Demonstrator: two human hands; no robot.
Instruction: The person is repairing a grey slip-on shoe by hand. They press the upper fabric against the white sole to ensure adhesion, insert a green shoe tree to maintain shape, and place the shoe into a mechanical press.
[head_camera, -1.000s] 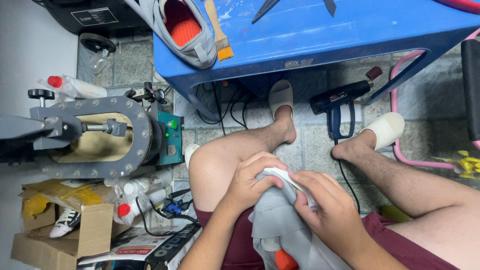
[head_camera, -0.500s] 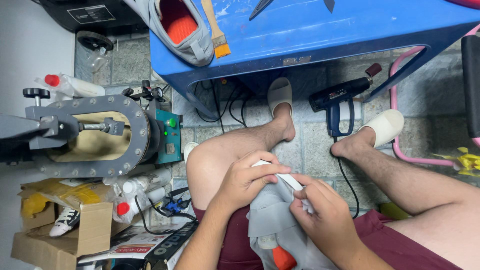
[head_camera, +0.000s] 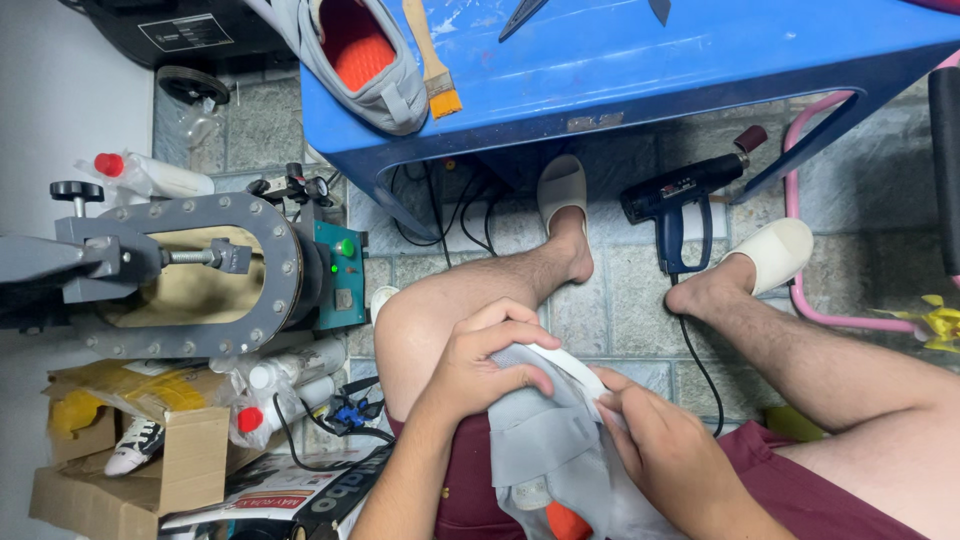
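Plainly, the white sole edge could peel crooked or slip, since the grey shoe (head_camera: 560, 450) rests loosely on the lap, unbraced. The left hand (head_camera: 485, 365) has its grip clamped over the toe; the right hand (head_camera: 670, 455) has its fingers pinched together on the sole rim. The shoe is grey fabric with an orange lining.

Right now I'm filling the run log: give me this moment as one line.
left hand: grips grey fabric shoe | right hand: pinches its white sole edge | shoe on lap
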